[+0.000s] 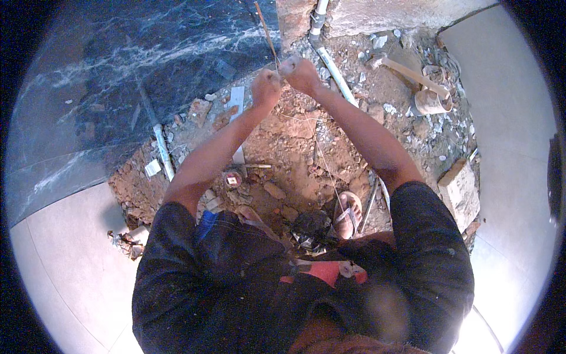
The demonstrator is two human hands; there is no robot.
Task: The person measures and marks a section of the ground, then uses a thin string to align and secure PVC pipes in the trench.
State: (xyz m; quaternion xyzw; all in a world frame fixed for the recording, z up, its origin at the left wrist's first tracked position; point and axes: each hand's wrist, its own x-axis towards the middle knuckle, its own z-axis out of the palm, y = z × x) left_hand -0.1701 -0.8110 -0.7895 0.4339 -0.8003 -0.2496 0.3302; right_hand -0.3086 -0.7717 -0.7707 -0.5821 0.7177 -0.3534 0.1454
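Note:
Both my arms reach forward over broken ground to the foot of a dark marbled wall panel. My left hand [267, 88] is closed in a pinch beside a thin brown rod [266, 28] that leans against the panel. Right next to it, my right hand [299, 74] is closed too, and a thin pale string [323, 151] passes between the two hands at the rod's lower end. From there the string trails slack over the rubble toward my sandalled foot [348, 215]. The exact wrap of string around the rod is too small to make out.
A hammer [413, 75] with a wooden handle lies at the right, by a round cup-like piece [433, 101]. White pipes [337, 75] stick out of the rubble. A flat metal strip [237, 103] lies near my left forearm. Large tiles [501, 118] border the pit.

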